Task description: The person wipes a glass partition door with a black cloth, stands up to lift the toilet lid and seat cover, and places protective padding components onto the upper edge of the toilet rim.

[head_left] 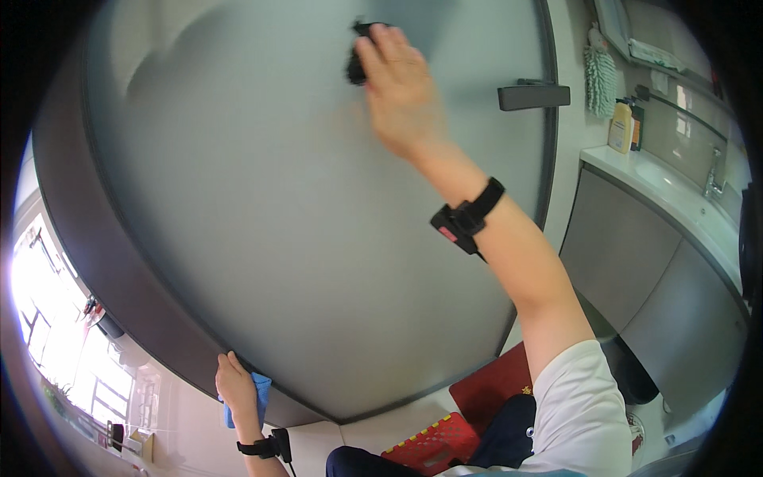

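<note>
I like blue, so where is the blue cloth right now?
In the head view, the blue cloth is at the lower left, in the person's left hand, against the dark door frame.

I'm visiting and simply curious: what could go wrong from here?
The frosted door might swing and pinch the left grip, which is at its dark frame with a blue cloth. The black item under the right grip could slip down the upright surface. The red basket near the person's legs might get knocked.
</note>
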